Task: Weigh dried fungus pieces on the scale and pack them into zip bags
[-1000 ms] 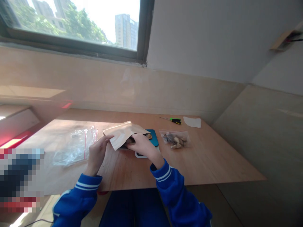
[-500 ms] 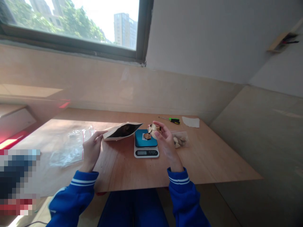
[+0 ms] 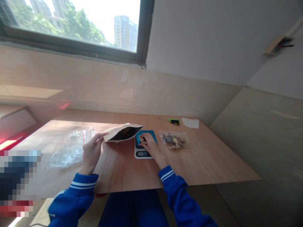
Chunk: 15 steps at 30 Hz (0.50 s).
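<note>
My left hand [image 3: 92, 153] is closed on the near-left corner of a light paper pouch [image 3: 113, 131]. The pouch lies on its side in the air, its dark mouth gaping toward me and to the right. My right hand [image 3: 150, 145] is over the blue plate of a digital kitchen scale [image 3: 138, 134], fingers curled round some pale brown dried slices [image 3: 142, 140]. They look like dried mushroom, though the kind is hard to tell. Part of the plate and the scale's right side are hidden under this hand. The scale's display [image 3: 142, 154] is too small to read.
A clear zip bag [image 3: 174, 140] of similar pieces and dark bits lies right of the scale. Behind it are a green-and-black screwdriver [image 3: 174, 121] and a white paper scrap [image 3: 190, 123]. Clear plastic bags [image 3: 68, 151] lie left of my left hand. The wooden table [image 3: 213, 157] meets the wall.
My right hand has moved down and left with the dried slices, from above the scale's right side onto its plate. The zip bag shows more fully. My left hand and the pouch have hardly moved.
</note>
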Motion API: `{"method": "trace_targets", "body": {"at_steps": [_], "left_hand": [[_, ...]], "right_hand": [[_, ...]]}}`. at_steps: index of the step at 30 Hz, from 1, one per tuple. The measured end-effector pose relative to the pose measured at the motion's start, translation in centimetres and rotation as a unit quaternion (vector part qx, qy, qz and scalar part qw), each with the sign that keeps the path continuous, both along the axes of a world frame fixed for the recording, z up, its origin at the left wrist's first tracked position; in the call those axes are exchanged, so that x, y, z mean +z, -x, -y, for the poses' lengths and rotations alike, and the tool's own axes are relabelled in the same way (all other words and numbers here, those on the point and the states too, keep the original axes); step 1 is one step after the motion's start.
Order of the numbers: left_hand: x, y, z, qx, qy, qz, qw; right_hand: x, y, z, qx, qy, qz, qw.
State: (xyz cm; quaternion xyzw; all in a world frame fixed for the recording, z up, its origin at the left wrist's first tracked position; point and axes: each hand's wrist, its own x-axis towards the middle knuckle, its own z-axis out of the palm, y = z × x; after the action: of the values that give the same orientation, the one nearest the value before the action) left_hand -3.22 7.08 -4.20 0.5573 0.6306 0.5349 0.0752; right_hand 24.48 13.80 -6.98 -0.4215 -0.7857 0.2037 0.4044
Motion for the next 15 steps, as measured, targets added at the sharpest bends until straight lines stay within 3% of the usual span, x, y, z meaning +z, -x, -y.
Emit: {"method": "trace_targets", "body": {"at_steps": [9, 15], "left_hand": [[0.0, -0.1, 0.3, 0.0, -0.001, -0.002, 1.0], [0.2, -0.2, 0.3, -0.009, -0.001, 0.006, 1.0]], "right_hand": [[0.7, -1.4, 1.0, 0.0, -0.005, -0.009, 1.0], [0.1, -3.3, 0.9, -0.096, 0.012, -0.075, 0.993]]}}
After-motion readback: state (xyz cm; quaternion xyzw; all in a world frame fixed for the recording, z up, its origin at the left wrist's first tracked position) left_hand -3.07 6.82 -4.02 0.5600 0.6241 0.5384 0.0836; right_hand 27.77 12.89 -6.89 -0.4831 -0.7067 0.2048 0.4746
